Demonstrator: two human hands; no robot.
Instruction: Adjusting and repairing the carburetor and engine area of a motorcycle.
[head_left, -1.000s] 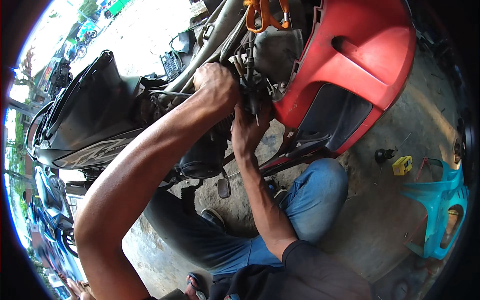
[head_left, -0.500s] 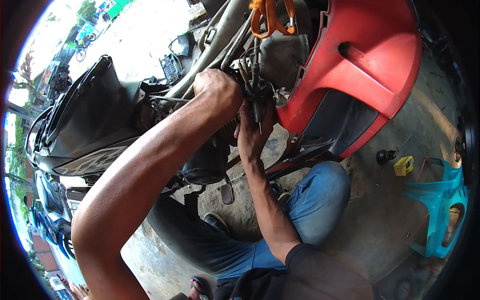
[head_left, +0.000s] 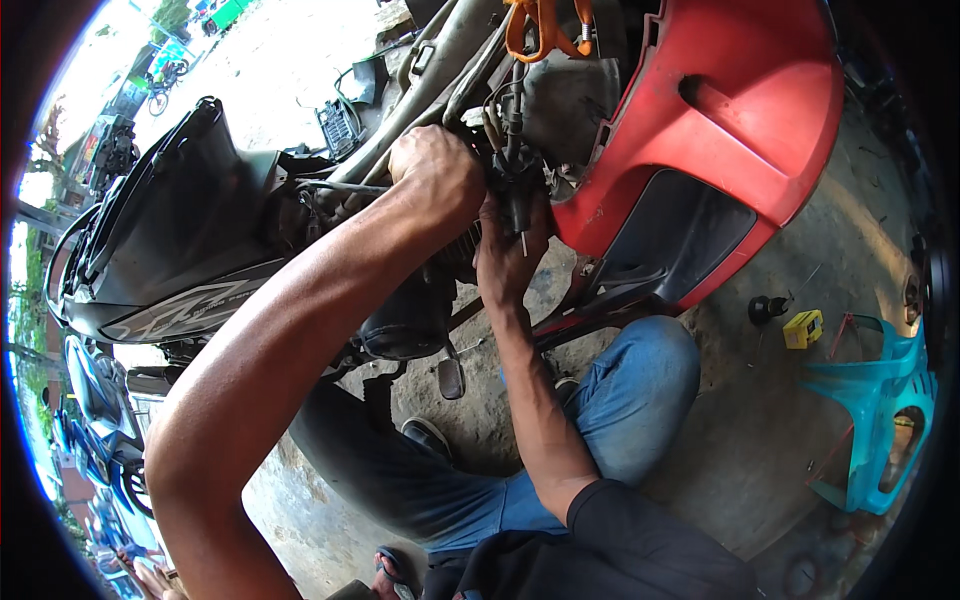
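A partly stripped motorcycle stands before me, its red leg shield [head_left: 740, 110] at the right and grey frame tubes [head_left: 420, 105] rising past my hands. My left hand [head_left: 435, 165] is bent at the wrist and reaches into the engine bay beside the tubes; its fingers are hidden. Closed from below, my right hand [head_left: 512, 265] holds a dark carburetor-like part [head_left: 518, 190] with a thin light-coloured tip pointing down. Cables and hoses run up from this part. Both hands are close together, and what lies between them is in shadow.
An orange strap [head_left: 540, 30] hangs above the hands. The black seat and body panel [head_left: 180, 230] lie left; a foot pedal [head_left: 451, 378] sticks out below. On the floor at right are a small yellow box [head_left: 803, 329], a dark round part [head_left: 765, 309] and a turquoise plastic panel [head_left: 870, 390].
The carburetor-like part and my right hand have shifted only slightly. My left hand stays in nearly the same place, and the whole view has tilted a little.
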